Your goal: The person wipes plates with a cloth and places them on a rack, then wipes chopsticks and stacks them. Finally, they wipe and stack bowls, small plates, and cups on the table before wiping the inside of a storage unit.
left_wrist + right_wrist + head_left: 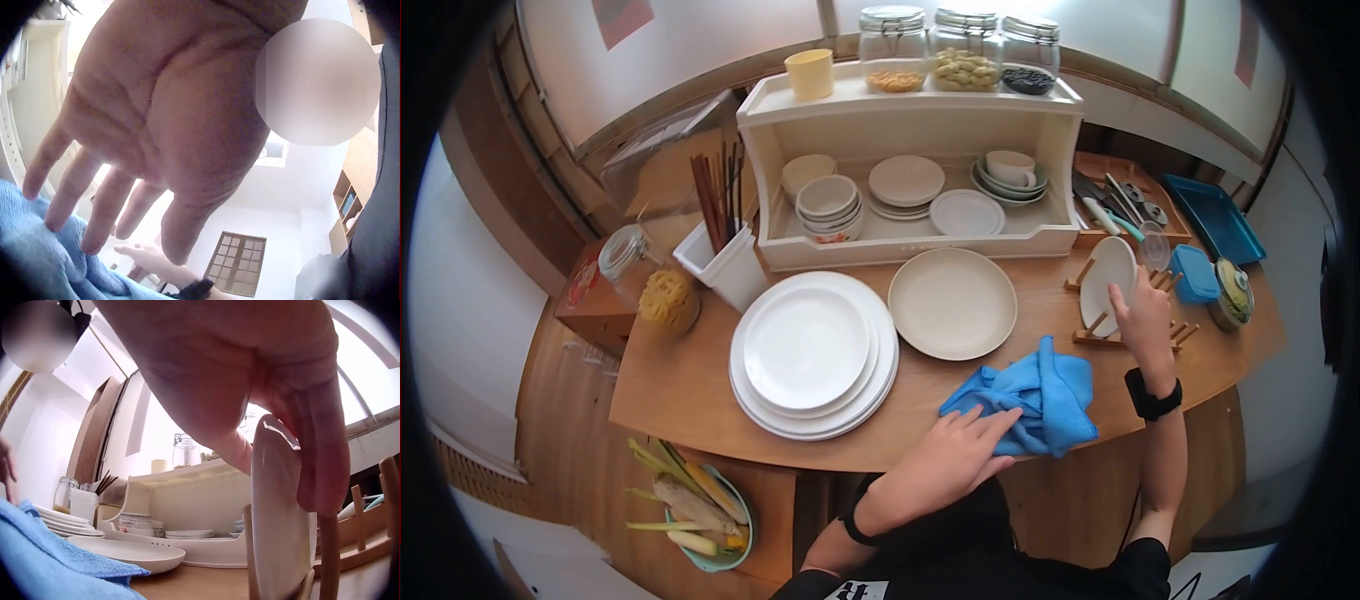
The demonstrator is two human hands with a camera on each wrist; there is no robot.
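My right hand [1148, 322] pinches a small white plate [1106, 285] by its rim, thumb on one face and fingers on the other. The plate stands on edge among the pegs of a wooden dish rack [1097, 338]; in the right wrist view the plate [281, 512] rises between two pegs. My left hand [945, 452] lies with extended fingers at the near left edge of a crumpled blue cloth [1055, 395]. In the left wrist view, its fingertips meet the cloth [37, 250].
Left of the cloth are a beige plate [953, 303] and a stack of white plates [810, 350]. Behind stands a cream shelf [910, 245] with bowls and plates, glass jars [965, 50] on top. A blue lidded box [1195, 275] and a teal tray [1215, 220] lie right of the rack.
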